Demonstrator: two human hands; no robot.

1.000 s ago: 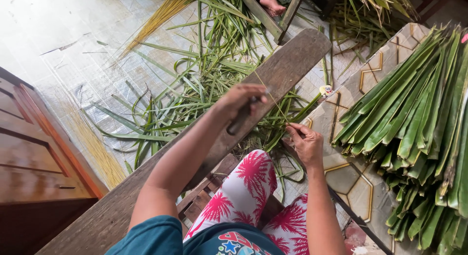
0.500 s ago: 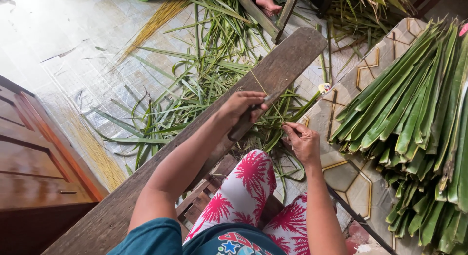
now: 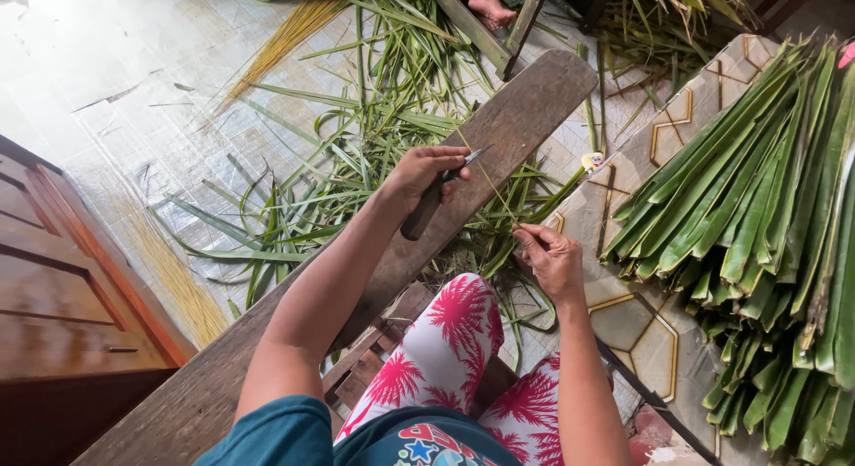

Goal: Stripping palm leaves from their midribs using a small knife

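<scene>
While the thin yellow leaf rib [image 3: 488,177] lies stretched over the long wooden plank [image 3: 525,110], the left hand [image 3: 423,170] is wrapped around a knife [image 3: 434,202], blade against the rib. Just off the plank's edge, the right hand [image 3: 552,259] pinches the rib's lower end. Beyond the plank lie loose green leaf strips [image 3: 356,163]; right of it, stacked green leaves [image 3: 766,208].

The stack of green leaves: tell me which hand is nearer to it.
Right. The right hand, pinching a thin midrib, sits just beside the leaf stack. The left hand grips a knife over the plank, farther away.
</scene>
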